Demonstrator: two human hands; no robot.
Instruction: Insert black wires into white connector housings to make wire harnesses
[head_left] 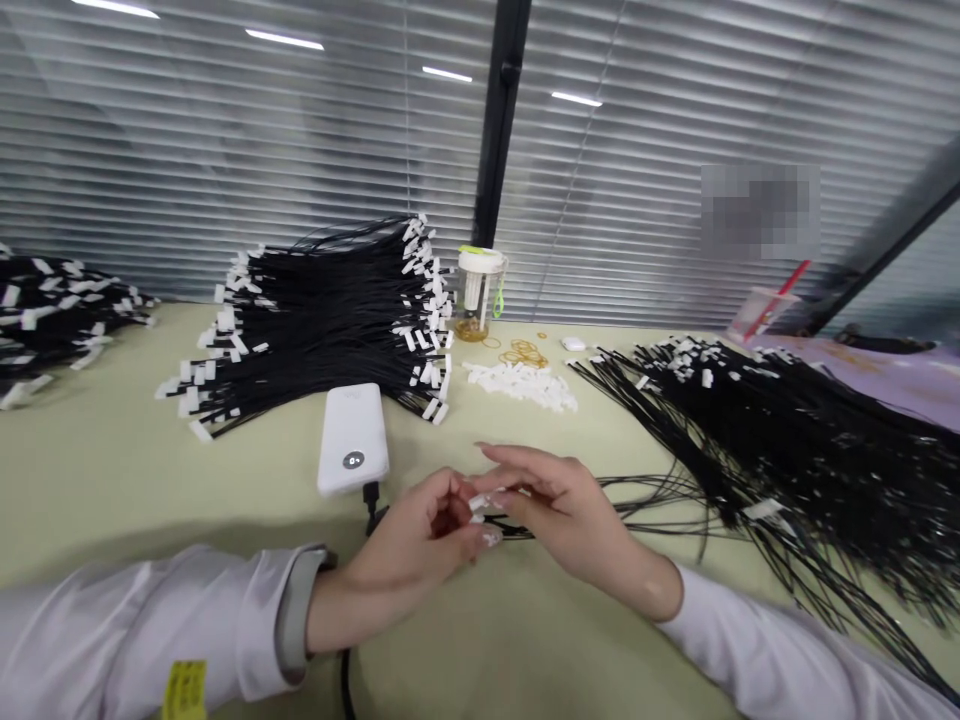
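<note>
My left hand point(424, 540) pinches a small white connector point(478, 504) between thumb and fingers, at the middle front of the table. Facing it, my right hand point(559, 505) has its thumb and fingers closed on thin black wires point(510, 528) close to that connector. Exactly how the wire ends sit at the connector is hidden by the fingers. The wires trail out to the right beneath my right hand. Beyond both hands lies a heap of loose white connectors point(525, 385).
A white power bank point(352, 440) with a black cable lies left of my hands. Behind it is a bundle of black wires point(322, 310) with white ends; another bundle point(810, 440) spreads at right. Rubber bands point(523, 353), a lidded cup point(476, 295) and a white case point(574, 344) stand farther back.
</note>
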